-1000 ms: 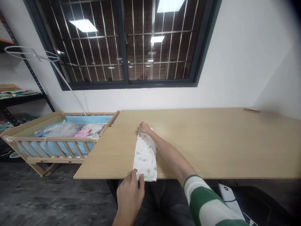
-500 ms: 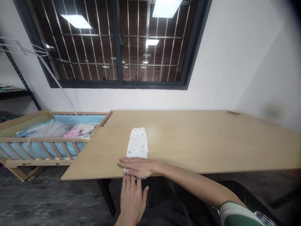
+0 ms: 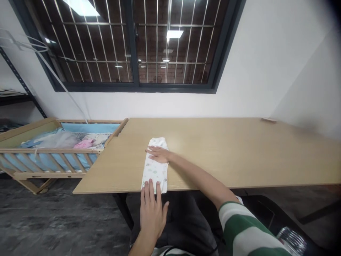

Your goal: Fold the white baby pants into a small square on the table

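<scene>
A white folded cloth (image 3: 156,174) with a small printed pattern lies lengthwise on the wooden table (image 3: 213,153), its near end at the table's front edge. My right hand (image 3: 158,154) rests flat across the far part of the cloth, fingers spread and pointing left. At the near end, my left hand (image 3: 152,206) lies with its fingers stretched forward, the fingertips on the cloth. Neither hand grips anything. Part of the cloth is hidden under both hands.
A wooden crib (image 3: 50,150) with blue lining and bedding stands against the table's left side. A small flat object (image 3: 269,120) lies at the table's far right corner. Behind the table is a wall with a barred window (image 3: 135,46). A dark chair (image 3: 262,209) is at lower right.
My right hand has slid away from me, from the near end of the cloth to its far part. My left hand stays at the near end. The view has tilted down slightly.
</scene>
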Tool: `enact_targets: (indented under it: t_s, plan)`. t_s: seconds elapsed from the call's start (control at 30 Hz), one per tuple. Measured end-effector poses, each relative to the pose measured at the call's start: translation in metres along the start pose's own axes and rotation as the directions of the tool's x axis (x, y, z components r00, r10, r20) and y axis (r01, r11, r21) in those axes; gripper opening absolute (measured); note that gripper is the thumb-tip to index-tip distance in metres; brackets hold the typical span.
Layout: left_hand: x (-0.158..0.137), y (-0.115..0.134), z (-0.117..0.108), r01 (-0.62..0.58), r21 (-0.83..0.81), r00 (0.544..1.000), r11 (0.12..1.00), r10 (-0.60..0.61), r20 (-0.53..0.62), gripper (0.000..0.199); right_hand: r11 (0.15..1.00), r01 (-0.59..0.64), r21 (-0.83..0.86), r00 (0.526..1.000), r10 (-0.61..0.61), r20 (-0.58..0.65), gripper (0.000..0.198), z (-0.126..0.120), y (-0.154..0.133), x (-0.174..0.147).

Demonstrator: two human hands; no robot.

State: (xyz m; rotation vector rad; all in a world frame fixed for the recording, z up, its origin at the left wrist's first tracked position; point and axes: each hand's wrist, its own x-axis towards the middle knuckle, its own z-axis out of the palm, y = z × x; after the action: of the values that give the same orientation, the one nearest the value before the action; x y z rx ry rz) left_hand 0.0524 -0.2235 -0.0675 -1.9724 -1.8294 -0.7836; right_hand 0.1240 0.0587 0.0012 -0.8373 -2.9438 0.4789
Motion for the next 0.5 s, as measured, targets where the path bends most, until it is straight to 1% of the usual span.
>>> enact_targets:
  t_s: [0.1, 0.17, 0.23, 0.33, 0.5]
  plan:
    - [0.001, 0.003, 0.0, 0.014, -0.007, 1.0, 1.0, -0.014, -0.004, 0.093, 0.995, -0.095, -0.028, 0.994, 0.093, -0.065, 0.068, -0.006, 0.033, 0.023]
    - [0.003, 0.004, 0.0, 0.026, -0.009, 1.0, 1.0, -0.026, -0.003, 0.092, 0.992, -0.121, -0.042, 0.989, 0.117, -0.089, 0.069, -0.01, 0.051, 0.034]
    - [0.004, 0.006, 0.0, 0.038, -0.011, 0.999, 0.999, -0.038, 0.003, 0.089, 0.991, -0.124, -0.045, 0.989, 0.119, -0.088, 0.07, -0.013, 0.064, 0.042]
    - [0.007, 0.008, 0.0, 0.052, -0.014, 0.999, 0.999, -0.051, 0.014, 0.085, 0.992, -0.117, -0.042, 0.989, 0.113, -0.091, 0.07, -0.015, 0.076, 0.048]
    - [0.011, 0.017, 0.004, 0.058, -0.021, 0.998, 0.998, -0.057, 0.026, 0.082, 0.986, -0.16, -0.055, 0.983, 0.154, -0.1, 0.07, -0.018, 0.081, 0.05]
